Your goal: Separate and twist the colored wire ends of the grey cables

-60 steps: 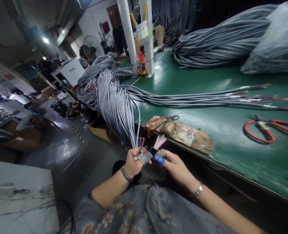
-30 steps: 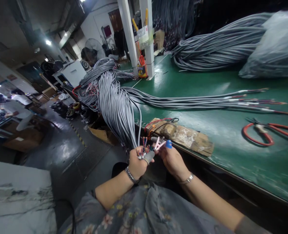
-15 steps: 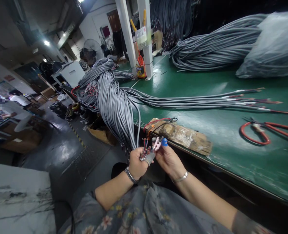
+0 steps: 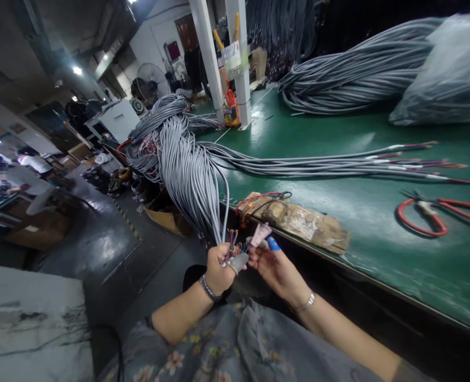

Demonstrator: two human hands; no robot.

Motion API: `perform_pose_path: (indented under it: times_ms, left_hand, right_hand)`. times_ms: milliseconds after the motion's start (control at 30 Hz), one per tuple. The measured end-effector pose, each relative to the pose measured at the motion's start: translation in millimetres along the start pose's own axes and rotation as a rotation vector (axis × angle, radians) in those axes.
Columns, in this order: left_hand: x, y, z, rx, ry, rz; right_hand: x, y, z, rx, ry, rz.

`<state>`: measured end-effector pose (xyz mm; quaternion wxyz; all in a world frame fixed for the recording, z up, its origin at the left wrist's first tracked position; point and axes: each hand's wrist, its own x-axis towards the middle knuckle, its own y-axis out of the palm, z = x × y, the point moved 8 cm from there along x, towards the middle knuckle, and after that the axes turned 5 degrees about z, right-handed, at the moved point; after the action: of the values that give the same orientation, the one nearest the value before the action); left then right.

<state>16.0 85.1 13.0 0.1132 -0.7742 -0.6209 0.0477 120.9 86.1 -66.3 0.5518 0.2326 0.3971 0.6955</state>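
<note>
Left hand [image 4: 221, 268] was closed in a fist round the cable ends [image 4: 225, 261], just off the near edge of the bench [image 4: 318, 138]. Coloured wires [image 4: 233, 237] stuck up out of the fist. Grey cover [image 4: 240, 262] on the thumb, pointing toward the other hand.

Right hand [image 4: 278, 270] was just beside it, fingers curled, a digit in a blue cover [image 4: 273, 243] standing up. Pink clip [image 4: 259, 235] sat at those fingertips, close to the wires. Couldn't tell whether the fingers were gripping the clip or a wire; too small and blurred.

Big grey hank [image 4: 187, 170] spilled over the bench edge above the left hand, lower end hanging down to near that fist. A few cable runs [image 4: 298, 165] lay across the bench to the right, ends stripped.

Board [image 4: 306, 225] lay along the near edge, beside the clip, with red and black leads [image 4: 272, 195] on its left end. Red-handled pliers [image 4: 423, 212] lay to the right, well apart from both hands. Further back: a second coil [image 4: 350, 77], partly in a clear bag [image 4: 445, 79], and a white post [image 4: 242, 85].
</note>
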Motion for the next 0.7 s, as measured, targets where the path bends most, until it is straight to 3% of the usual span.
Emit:
perform_pose_path:
  times_ms: [100,300,567,700]
  left_hand:
    - [0.8,2.0,1.3,0.06,0.05,0.021]
    - [0.8,-0.4,19.4,0.198,0.089,0.029]
    - [-3.9,-5.3,12.8,0.094,0.131,-0.079]
    - [0.3,-1.7,12.2,0.006,0.093,-0.002]
  right_hand:
    - [-10.3,12.0,1.5,-0.082,-0.026,0.029]
    - [-11.8,16.9,6.3,-0.145,0.003,-0.097]
    - [-8.4,13.0,-0.8,0.002,0.115,-0.086]
    - [-5.0,12.9,-5.8,0.044,0.17,-0.083]
